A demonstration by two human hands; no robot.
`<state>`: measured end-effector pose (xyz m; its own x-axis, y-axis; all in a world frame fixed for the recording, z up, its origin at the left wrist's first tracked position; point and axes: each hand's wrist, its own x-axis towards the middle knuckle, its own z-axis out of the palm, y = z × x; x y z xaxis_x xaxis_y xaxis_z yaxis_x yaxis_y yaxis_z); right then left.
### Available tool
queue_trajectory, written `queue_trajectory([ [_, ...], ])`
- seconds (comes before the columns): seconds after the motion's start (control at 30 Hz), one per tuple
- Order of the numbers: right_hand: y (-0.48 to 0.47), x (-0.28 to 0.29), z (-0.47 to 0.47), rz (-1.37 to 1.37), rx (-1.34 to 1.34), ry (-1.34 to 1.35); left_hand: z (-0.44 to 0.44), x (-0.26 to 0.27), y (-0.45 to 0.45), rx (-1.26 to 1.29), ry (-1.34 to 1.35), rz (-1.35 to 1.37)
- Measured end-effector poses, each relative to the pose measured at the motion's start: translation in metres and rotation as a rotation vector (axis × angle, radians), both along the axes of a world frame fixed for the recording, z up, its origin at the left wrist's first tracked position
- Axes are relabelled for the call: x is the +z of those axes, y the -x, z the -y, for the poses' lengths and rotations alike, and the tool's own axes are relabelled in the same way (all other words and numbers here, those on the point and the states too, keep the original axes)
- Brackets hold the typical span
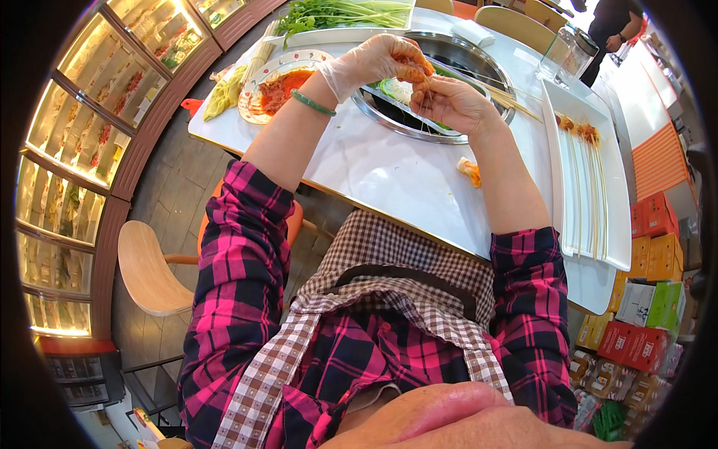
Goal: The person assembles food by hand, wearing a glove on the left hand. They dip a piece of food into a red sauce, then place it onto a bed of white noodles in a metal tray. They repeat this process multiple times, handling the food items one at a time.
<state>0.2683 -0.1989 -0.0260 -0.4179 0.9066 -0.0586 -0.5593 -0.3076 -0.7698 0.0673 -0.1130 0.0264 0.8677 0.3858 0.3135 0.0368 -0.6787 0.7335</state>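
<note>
My left hand, in a clear disposable glove stained orange, pinches a small piece of red-sauced food, probably meat. My bare right hand meets it fingertip to fingertip, with thin pale strands between its fingers. Both hands are raised over a tray holding white shredded or stringy food and greens, above a round metal-rimmed pot well. Bamboo skewers stick out to the right of that tray. Left of my wrist, a patterned plate holds red-sauced meat.
A white rectangular tray at right carries several loaded skewers. Leafy greens fill a far tray. A yellow cloth, bundled skewers, a stained tissue and a glass jar are on the table. Another person stands beyond.
</note>
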Motion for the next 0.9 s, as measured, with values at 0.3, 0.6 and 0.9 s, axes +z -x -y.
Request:
queue_trajectory([
  [0.3,0.005,-0.001,-0.002,-0.138,0.072,0.056,0.001,0.0,0.002,0.114,-0.036,-0.027],
  [0.6,0.008,0.008,0.022,0.506,-0.17,-0.27,0.028,0.009,-0.007,0.266,-0.073,-0.157],
  [0.9,0.002,-0.009,-0.014,0.401,-0.264,-0.186,-0.01,-0.002,-0.015,0.197,-0.04,-0.135],
])
